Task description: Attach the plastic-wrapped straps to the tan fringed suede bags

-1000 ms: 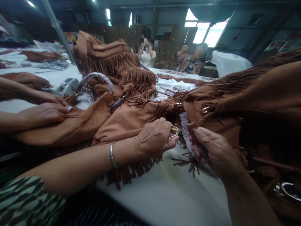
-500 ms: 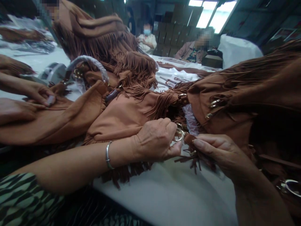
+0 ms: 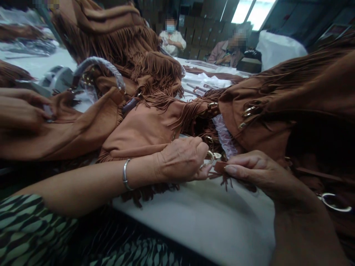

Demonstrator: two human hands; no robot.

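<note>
1. Left hand [image 3: 181,160] closed, thumb and fingers pinching a round gold metal ring [image 3: 208,158] at the end of the tan suede fringed bag [image 3: 144,133].
2. Right hand [image 3: 257,171] closed, fingertips pinching a small brown suede strap tab with fringe [image 3: 220,169], now level with the ring and just beside it; a second ago held lower, under the clear plastic-wrapped strap [image 3: 225,136].
3. Ring lifted slightly and turned toward the tab since then; tab end apparently being brought up to the ring, not yet through it.
4. Darker brown fringed bag [image 3: 291,99] lying at right on the white table [image 3: 210,221].
5. Co-worker's hands [image 3: 24,107] at left, pressing on tan suede.
</note>
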